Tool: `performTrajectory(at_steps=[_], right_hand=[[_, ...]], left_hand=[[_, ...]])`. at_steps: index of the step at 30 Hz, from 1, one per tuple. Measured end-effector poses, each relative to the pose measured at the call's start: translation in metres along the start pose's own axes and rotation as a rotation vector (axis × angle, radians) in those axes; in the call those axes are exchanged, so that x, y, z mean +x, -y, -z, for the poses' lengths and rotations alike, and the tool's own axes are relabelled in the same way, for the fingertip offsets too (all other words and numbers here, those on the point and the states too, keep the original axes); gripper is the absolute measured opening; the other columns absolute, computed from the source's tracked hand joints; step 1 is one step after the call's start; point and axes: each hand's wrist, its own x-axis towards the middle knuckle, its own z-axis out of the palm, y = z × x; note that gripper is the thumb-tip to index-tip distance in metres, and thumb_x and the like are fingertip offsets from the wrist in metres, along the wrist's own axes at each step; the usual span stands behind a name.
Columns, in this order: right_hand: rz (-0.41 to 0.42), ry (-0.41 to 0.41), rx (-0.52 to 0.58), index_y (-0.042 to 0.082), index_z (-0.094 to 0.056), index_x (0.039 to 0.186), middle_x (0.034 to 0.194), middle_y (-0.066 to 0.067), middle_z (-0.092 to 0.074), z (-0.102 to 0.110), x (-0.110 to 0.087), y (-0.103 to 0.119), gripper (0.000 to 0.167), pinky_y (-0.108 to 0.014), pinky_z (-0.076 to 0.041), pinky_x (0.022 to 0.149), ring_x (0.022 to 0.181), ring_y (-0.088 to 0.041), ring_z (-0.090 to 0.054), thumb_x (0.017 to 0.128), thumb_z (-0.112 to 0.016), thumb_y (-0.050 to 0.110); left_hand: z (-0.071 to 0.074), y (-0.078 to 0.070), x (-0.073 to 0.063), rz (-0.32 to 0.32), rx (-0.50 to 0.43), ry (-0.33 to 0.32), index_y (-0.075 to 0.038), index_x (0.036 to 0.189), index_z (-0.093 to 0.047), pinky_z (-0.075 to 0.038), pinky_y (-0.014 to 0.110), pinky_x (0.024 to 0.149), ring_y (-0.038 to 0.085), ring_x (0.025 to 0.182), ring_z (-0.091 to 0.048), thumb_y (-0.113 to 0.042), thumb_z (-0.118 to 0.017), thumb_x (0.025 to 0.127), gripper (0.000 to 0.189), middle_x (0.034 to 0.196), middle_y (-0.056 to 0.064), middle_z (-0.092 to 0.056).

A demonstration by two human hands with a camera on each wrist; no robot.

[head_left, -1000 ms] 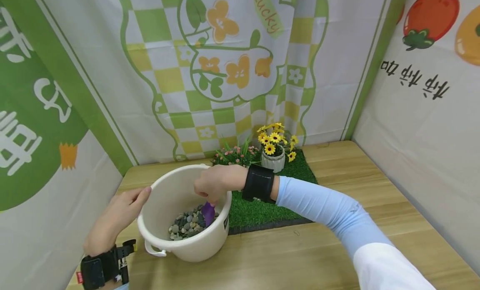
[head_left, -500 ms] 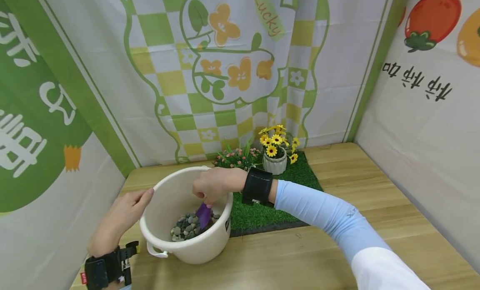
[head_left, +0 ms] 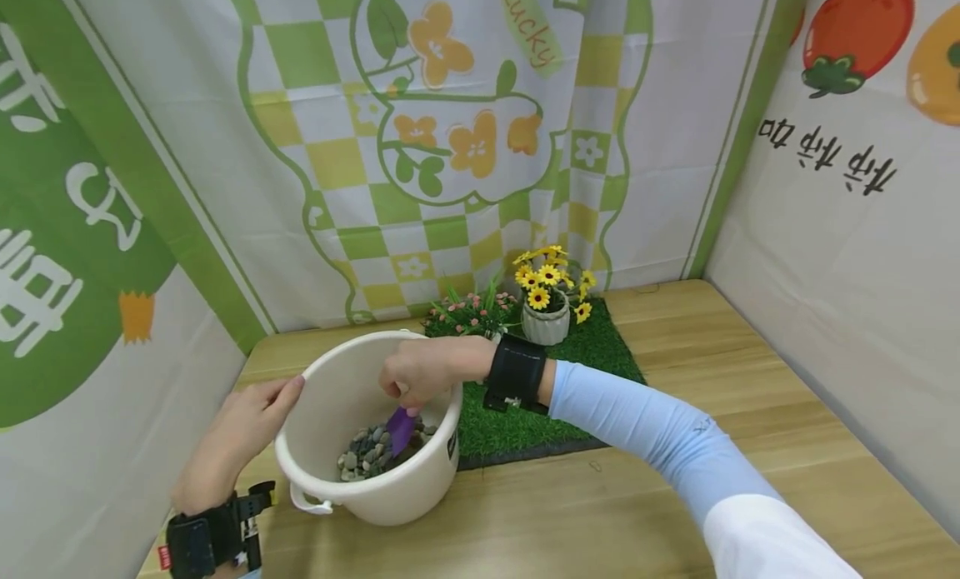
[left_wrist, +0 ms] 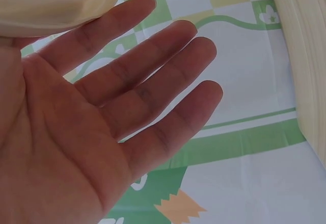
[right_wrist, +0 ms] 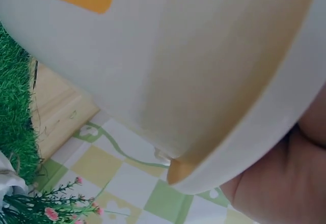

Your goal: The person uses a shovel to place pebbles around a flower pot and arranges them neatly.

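Observation:
A cream plastic bucket (head_left: 408, 497) stands on the wooden table, with a layer of grey and tan pebbles (head_left: 363, 456) at its bottom. Over its right rim reaches my right hand (head_left: 427, 369), gripping a small purple shovel (head_left: 401, 430) whose blade points down among the pebbles. The fingers hide most of the shovel's handle. At the bucket's left rim rests my left hand (head_left: 251, 419). In the left wrist view its fingers (left_wrist: 145, 94) extend nearly straight below the bucket's wall, while the thumb is mostly hidden. The right wrist view shows mainly the bucket's outer wall (right_wrist: 127, 71).
Right of the bucket lies a green artificial turf mat (head_left: 517, 425). A white pot (head_left: 546, 322) of yellow flowers and pink-flowered greenery (head_left: 472, 312) stand at its back. A white handle (head_left: 309, 502) juts from the bucket's front left. Printed curtains (head_left: 450, 146) enclose the table.
The shovel and my right hand have shifted slightly left inside the bucket, and the blade's tilt has changed. My left hand stays at the rim.

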Motion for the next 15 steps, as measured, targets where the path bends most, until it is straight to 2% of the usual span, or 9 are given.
performTrajectory(at_steps=[5, 10, 15], right_hand=[[0.025, -0.012, 0.031, 0.015, -0.069, 0.089, 0.089, 0.006, -0.068, -0.0036, -0.0011, -0.0038, 0.005, -0.017, -0.042, 0.063, 0.071, -0.007, -0.056, 0.091, -0.069, 0.019], [0.02, -0.033, 0.065, 0.014, -0.069, 0.087, 0.084, 0.009, -0.069, -0.0051, -0.0008, -0.005, 0.006, -0.016, -0.04, 0.06, 0.065, -0.005, -0.053, 0.092, -0.069, 0.019], [0.022, -0.028, 0.056, 0.014, -0.07, 0.085, 0.083, 0.008, -0.07, -0.0057, -0.0011, -0.0045, 0.008, -0.016, -0.041, 0.062, 0.067, -0.006, -0.056, 0.091, -0.07, 0.019]], left_hand=[[-0.0027, -0.0001, 0.0014, -0.007, 0.008, -0.006, 0.004, 0.13, -0.06, -0.05, 0.058, 0.083, 0.048, 0.105, -0.063, -0.04, -0.033, 0.107, 0.056, 0.113, 0.028, -0.068], [-0.0016, -0.0011, 0.0021, -0.007, 0.016, 0.014, 0.003, 0.13, -0.06, -0.05, 0.058, 0.082, 0.044, 0.102, -0.065, -0.043, -0.031, 0.107, 0.059, 0.112, 0.027, -0.068], [-0.0014, -0.0022, 0.0029, -0.008, 0.02, 0.021, 0.003, 0.129, -0.061, -0.051, 0.056, 0.079, 0.041, 0.098, -0.066, -0.042, -0.031, 0.107, 0.058, 0.11, 0.026, -0.07]])
